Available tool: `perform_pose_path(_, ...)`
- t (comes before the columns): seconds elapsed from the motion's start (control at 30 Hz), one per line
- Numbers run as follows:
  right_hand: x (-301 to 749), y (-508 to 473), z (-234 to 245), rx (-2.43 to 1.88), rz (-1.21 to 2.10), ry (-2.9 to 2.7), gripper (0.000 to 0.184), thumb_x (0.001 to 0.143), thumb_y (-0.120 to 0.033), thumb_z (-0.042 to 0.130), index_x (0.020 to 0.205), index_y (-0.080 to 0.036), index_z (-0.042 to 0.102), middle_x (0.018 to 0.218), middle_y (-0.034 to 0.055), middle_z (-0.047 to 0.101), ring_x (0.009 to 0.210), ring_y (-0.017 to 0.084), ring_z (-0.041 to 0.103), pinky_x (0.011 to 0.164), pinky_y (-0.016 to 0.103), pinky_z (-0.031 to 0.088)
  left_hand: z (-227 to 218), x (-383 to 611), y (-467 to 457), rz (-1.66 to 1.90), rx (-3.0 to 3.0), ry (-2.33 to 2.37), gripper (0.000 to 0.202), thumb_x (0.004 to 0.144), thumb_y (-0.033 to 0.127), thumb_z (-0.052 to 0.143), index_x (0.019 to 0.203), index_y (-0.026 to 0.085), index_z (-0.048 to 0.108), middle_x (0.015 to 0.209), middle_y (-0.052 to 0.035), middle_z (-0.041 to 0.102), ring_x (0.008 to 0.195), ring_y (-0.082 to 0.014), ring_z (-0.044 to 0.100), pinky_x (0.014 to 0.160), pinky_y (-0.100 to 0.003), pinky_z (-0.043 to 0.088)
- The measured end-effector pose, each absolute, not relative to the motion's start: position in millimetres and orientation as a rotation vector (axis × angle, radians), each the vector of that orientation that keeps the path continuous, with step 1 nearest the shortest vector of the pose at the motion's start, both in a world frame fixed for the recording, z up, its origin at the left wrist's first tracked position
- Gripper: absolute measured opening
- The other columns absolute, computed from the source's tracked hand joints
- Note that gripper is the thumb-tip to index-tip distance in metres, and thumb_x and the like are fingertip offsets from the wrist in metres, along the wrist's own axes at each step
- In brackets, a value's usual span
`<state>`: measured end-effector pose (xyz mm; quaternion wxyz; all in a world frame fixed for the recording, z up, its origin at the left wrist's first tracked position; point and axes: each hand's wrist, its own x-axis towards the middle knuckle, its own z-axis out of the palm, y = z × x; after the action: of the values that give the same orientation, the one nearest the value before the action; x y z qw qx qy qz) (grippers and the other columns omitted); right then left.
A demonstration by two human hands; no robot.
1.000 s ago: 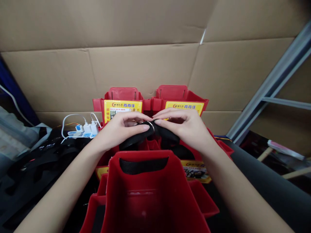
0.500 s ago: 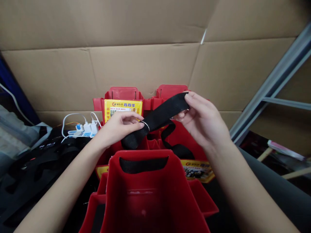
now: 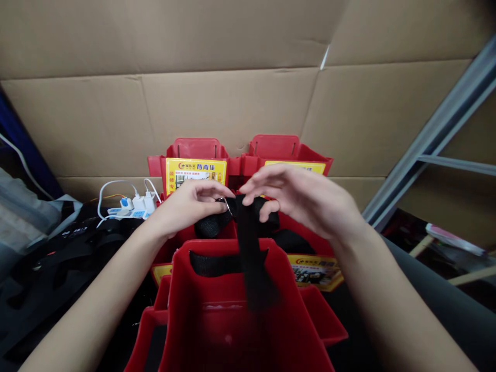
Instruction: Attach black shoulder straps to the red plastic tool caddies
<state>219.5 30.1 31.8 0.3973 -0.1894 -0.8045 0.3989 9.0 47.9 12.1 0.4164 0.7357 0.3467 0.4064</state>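
Note:
A black webbing strap (image 3: 250, 248) runs between both hands above a red fabric tool bag (image 3: 217, 320). My left hand (image 3: 189, 204) pinches the strap at a small metal ring (image 3: 228, 204). My right hand (image 3: 306, 199) holds the strap just right of the ring, fingers spread over it. The strap's free end hangs down, blurred, over the red bag's open mouth. A second black strap is sewn across the near bag's back wall.
Two more red bags with yellow labels (image 3: 196, 173) stand behind against a cardboard wall (image 3: 232, 103). A white power strip with chargers (image 3: 134, 206) lies at the left. Black straps (image 3: 58, 258) pile at the left. A grey metal shelf post (image 3: 434, 129) rises at the right.
My right hand had lifted the strap end up and right through the ring; now it has come back down to the ring, and the free end has dropped toward me.

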Motion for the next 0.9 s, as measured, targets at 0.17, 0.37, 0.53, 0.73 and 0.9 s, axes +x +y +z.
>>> perform_pose_path(0.17, 213.3, 35.1, 23.4, -0.584, 0.274, -2.380, 0.024, 0.087, -0.018, 0.049, 0.106, -0.023, 0.061, 0.112, 0.0062, 0.056, 0.103, 0.016, 0.053, 0.089, 0.033, 0.043, 11.3, 12.8, 46.3, 1.051, 1.777, 0.823, 0.016, 0.068, 0.012, 0.063, 0.084, 0.015, 0.064, 0.081, 0.0005, 0.064, 0.080, -0.0111, 0.060, 0.079, -0.025, 0.045)
perform_pose_path(0.37, 211.7, 36.5, 20.6, -0.530, 0.219, -2.446, 0.008, 0.087, -0.020, 0.049, 0.086, -0.019, 0.057, 0.107, 0.0063, 0.056, 0.097, 0.014, 0.054, 0.086, 0.030, 0.043, 9.6, 16.4, 45.5, 1.019, 1.785, 0.814, 0.013, 0.070, 0.014, 0.063, 0.082, 0.015, 0.064, 0.081, 0.0005, 0.065, 0.080, -0.0111, 0.059, 0.081, -0.025, 0.044)
perform_pose_path(0.53, 212.1, 38.0, 14.6, -0.527, 0.558, -2.257, 0.006, 0.089, -0.024, 0.046, 0.086, -0.019, 0.045, 0.089, 0.0033, 0.058, 0.072, 0.010, 0.055, 0.062, 0.022, 0.045, 7.6, 14.2, 46.1, 1.030, 1.799, 0.732, 0.017, 0.073, 0.023, 0.064, 0.088, 0.015, 0.064, 0.092, -0.0033, 0.066, 0.089, -0.0160, 0.060, 0.082, -0.028, 0.046)
perform_pose_path(0.73, 211.9, 40.0, 13.2, -0.617, 0.566, -2.175, 0.009, 0.091, -0.026, 0.042, 0.085, -0.020, 0.039, 0.070, -0.0040, 0.038, 0.055, 0.006, 0.039, 0.049, 0.019, 0.033, 7.1, 8.7, 43.4, 1.030, 1.845, 0.701, 0.025, 0.071, 0.022, 0.067, 0.095, 0.017, 0.062, 0.101, -0.0049, 0.065, 0.097, -0.0192, 0.058, 0.087, -0.033, 0.046)
perform_pose_path(0.9, 222.1, 49.0, 17.6, -0.782, 0.236, -2.245, 0.009, 0.090, -0.024, 0.042, 0.083, -0.019, 0.041, 0.073, -0.0023, 0.041, 0.063, 0.009, 0.038, 0.058, 0.022, 0.034, 16.0, -0.4, 44.3, 0.955, 1.871, 0.704, 0.034, 0.066, 0.018, 0.072, 0.098, 0.017, 0.061, 0.092, -0.0021, 0.065, 0.091, -0.0148, 0.058, 0.082, -0.026, 0.046)
